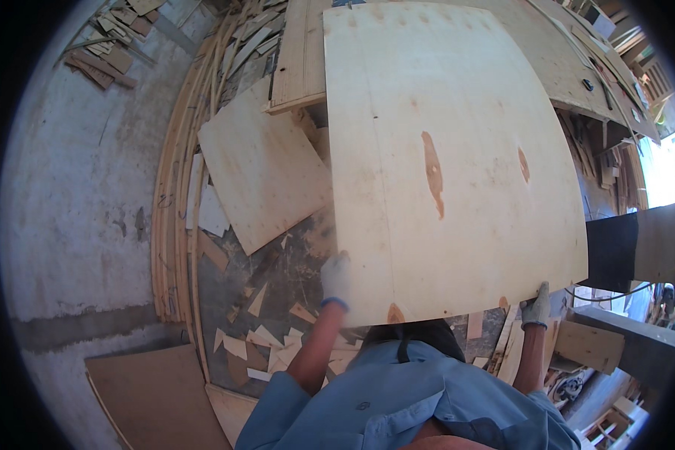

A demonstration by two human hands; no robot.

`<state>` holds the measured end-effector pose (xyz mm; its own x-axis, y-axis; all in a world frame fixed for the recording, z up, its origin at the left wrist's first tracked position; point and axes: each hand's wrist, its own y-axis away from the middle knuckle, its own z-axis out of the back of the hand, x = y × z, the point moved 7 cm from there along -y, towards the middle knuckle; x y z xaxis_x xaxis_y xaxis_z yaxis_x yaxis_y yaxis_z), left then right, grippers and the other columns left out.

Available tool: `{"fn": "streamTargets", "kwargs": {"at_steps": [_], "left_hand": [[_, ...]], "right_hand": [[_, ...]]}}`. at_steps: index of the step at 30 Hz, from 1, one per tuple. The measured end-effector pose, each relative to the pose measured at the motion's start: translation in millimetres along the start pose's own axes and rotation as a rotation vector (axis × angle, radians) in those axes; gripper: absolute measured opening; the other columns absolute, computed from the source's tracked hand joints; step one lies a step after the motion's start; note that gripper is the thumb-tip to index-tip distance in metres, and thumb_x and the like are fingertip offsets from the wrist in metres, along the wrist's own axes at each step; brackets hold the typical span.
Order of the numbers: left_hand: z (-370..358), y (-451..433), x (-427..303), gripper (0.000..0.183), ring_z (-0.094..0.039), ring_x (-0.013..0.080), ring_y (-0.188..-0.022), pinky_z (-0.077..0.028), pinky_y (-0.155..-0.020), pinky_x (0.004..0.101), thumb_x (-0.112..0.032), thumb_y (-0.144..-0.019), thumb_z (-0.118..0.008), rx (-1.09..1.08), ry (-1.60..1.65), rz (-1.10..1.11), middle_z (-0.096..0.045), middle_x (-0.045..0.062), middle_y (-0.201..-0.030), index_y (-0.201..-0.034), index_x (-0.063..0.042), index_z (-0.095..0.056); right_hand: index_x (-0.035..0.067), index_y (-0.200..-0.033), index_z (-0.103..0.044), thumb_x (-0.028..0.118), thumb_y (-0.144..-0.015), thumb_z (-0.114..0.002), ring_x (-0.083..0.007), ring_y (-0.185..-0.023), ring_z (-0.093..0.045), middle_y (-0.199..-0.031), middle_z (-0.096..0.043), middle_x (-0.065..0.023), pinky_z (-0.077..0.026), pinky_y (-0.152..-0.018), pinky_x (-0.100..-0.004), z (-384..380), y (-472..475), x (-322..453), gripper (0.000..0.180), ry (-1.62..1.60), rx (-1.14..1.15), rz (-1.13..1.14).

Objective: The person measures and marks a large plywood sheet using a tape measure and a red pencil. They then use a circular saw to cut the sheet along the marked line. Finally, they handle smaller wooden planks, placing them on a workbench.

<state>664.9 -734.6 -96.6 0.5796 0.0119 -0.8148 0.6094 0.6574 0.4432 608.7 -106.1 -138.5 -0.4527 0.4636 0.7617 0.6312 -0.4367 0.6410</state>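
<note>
A large pale plywood sheet [455,169] with brown knots and patches spans from just in front of my body to the far end, lying over the workbench [545,62]. My left hand [336,278], in a white work glove with a blue cuff, grips the sheet's left edge close to the near corner. On the near edge towards the right, my gloved right hand [536,308] holds the sheet with its thumb on top. The fingers of both hands under the sheet are hidden.
A second plywood panel [270,163] leans at the left, beside long wooden strips [177,225] along the wall. Triangular wood offcuts [259,301] litter the floor. A brown board [157,399] stands at the lower left. A grey beam [630,326] lies to the right.
</note>
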Motion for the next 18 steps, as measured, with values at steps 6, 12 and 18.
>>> {"fn": "streamTargets", "kwargs": {"at_steps": [6, 12, 18], "left_hand": [[-13.2, -11.9, 4.2, 0.041, -0.056, 0.0317, -0.072, -0.046, -0.073, 0.0471, -0.032, -0.1, -0.058, 0.018, -0.023, -0.038, -0.066, 0.024, -0.08, -0.092, 0.007, -0.067], [-18.8, -9.8, -6.8, 0.039, -0.055, 0.0253, -0.073, -0.046, -0.072, 0.0445, -0.031, -0.099, -0.059, 0.007, -0.016, 0.005, -0.065, 0.018, -0.078, -0.091, 0.006, -0.067], [-28.3, -17.4, -7.7, 0.037, -0.053, 0.0208, -0.072, -0.045, -0.07, 0.0418, -0.029, -0.099, -0.059, 0.038, 0.06, 0.034, -0.062, 0.013, -0.075, -0.089, 0.006, -0.066]], "right_hand": [[0.017, -0.11, -0.065, 0.051, -0.103, -0.06, -0.015, -0.066, -0.062, -0.086, -0.069, 0.0006, -0.042, -0.046, -0.0287, 0.4, -24.0, 6.7, 0.035, 0.008, -0.036, -0.005], [0.016, -0.109, -0.065, 0.051, -0.103, -0.06, -0.0139, -0.071, -0.063, -0.089, -0.069, 0.0014, -0.042, -0.05, -0.0283, -9.7, -23.2, 14.6, 0.036, 0.047, -0.01, 0.012], [0.016, -0.107, -0.064, 0.051, -0.104, -0.06, -0.0135, -0.064, -0.061, -0.084, -0.068, 0.0013, -0.042, -0.046, -0.028, -17.4, -32.6, 22.5, 0.036, 0.04, -0.039, 0.019]]}}
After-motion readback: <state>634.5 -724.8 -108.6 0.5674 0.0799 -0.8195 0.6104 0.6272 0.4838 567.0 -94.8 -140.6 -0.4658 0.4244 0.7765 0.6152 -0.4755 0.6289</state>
